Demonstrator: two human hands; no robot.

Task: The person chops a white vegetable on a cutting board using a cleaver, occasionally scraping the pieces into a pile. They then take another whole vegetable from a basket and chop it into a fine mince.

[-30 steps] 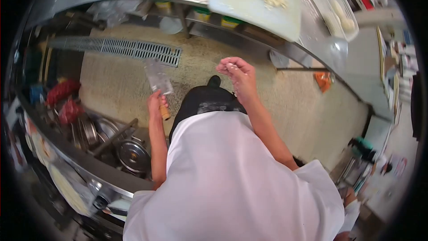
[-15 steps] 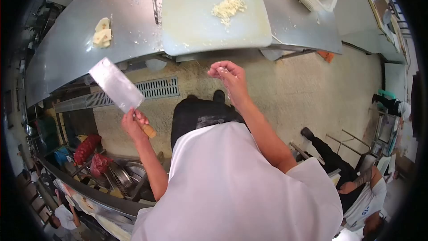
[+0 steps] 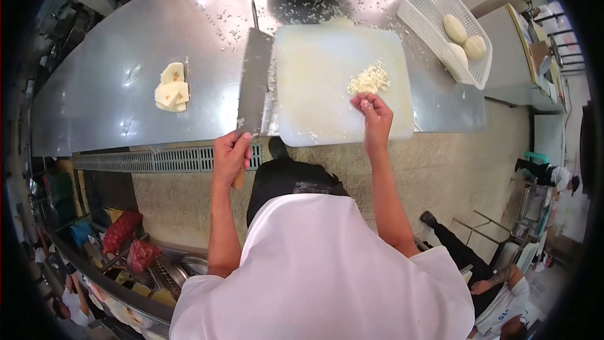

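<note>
Cleaver (image 3: 255, 82) flat-bladed, beside board; chopped white pile (image 3: 369, 79) on board

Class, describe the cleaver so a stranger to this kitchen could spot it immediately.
Start at the steel counter, then find the white cutting board. Along its left edge lies the cleaver, gripped by the left hand. Its broad rectangular blade sets it apart from the slimmer knife beyond it.

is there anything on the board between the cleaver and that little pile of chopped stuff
Nothing visible. The cleaver in the left hand lies at the cutting board's left edge; bare board separates it from the chopped pile, where the right hand rests.
</note>
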